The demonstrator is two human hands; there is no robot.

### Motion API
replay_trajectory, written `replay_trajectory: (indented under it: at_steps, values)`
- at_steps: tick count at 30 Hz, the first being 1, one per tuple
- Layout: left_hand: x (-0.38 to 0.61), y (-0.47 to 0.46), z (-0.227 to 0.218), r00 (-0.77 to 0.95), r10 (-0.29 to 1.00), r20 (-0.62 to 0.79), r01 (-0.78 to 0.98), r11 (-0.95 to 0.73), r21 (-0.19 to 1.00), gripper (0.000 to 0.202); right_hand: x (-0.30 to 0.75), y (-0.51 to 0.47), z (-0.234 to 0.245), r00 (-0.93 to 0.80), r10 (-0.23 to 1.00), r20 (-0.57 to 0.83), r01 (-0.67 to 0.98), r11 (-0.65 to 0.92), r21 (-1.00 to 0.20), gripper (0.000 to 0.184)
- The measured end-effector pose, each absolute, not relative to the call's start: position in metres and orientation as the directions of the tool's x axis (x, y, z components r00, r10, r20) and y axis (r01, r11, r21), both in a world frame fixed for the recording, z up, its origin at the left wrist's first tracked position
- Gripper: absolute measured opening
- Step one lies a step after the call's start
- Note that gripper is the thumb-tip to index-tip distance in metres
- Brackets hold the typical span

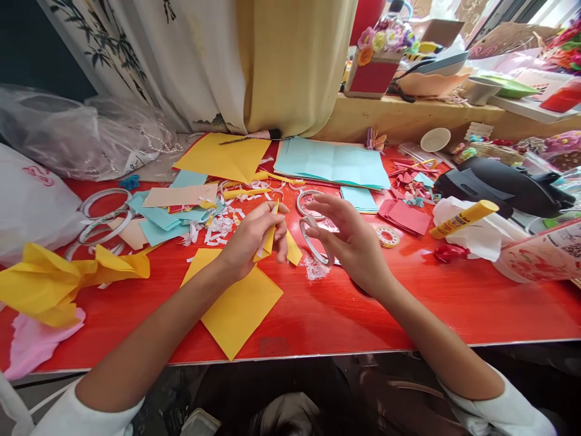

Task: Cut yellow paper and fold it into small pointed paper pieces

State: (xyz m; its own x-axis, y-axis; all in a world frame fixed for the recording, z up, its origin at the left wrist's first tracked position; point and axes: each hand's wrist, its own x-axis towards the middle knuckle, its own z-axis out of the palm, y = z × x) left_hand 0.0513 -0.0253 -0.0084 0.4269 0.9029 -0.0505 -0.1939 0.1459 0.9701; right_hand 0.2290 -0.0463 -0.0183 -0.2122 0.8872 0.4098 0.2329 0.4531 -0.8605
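Observation:
A folded piece of yellow paper (269,242) is pinched upright in my left hand (254,233), above the middle of the red table. My right hand (356,245) is curved around a roll of white tape (314,245), which tilts up on edge; the thumb overlaps its upper rim, while the index finger stands away from it. Beneath my left wrist lies a flat yellow paper sheet (240,315). Another yellow piece (293,249) rests just right of my left fingers. A second tape roll (308,203) lies behind my right fingertips.
White paper shreds (222,227) and blue paper pieces (166,221) lie at left, beside stacked tape rolls (106,212). Larger blue sheets (331,162) lie at the back. At right are red paper squares (405,216), a yellow glue stick (463,219) and a black device (499,184).

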Motion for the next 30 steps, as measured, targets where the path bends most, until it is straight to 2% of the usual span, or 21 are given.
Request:
replay_trajectory:
  at_steps: [4, 9, 20, 30]
  values:
    - [0.052, -0.0269, -0.0114, 0.446, 0.894, -0.034, -0.053, 0.065, 0.996, 0.022, 0.2259, -0.0485, -0.0198, -0.288, 0.851, 0.439, 0.274, 0.513, -0.813, 0.047]
    - [0.0532, -0.0291, -0.0141, 0.374, 0.925, 0.063, 0.036, -0.083, 0.996, 0.023, 0.2244, -0.0489, -0.0208, -0.322, 0.838, 0.441, 0.318, 0.535, -0.783, 0.051]
    - [0.053, -0.0304, -0.0131, 0.425, 0.903, 0.058, 0.123, -0.121, 0.985, 0.024, 0.2238, -0.0496, -0.0205, -0.387, 0.849, 0.359, 0.295, 0.483, -0.824, 0.072]
    - [0.0532, -0.0321, -0.0114, 0.398, 0.911, 0.104, 0.133, -0.17, 0.977, 0.026, 0.2238, -0.0481, -0.0196, -0.346, 0.859, 0.378, 0.342, 0.491, -0.801, 0.065]
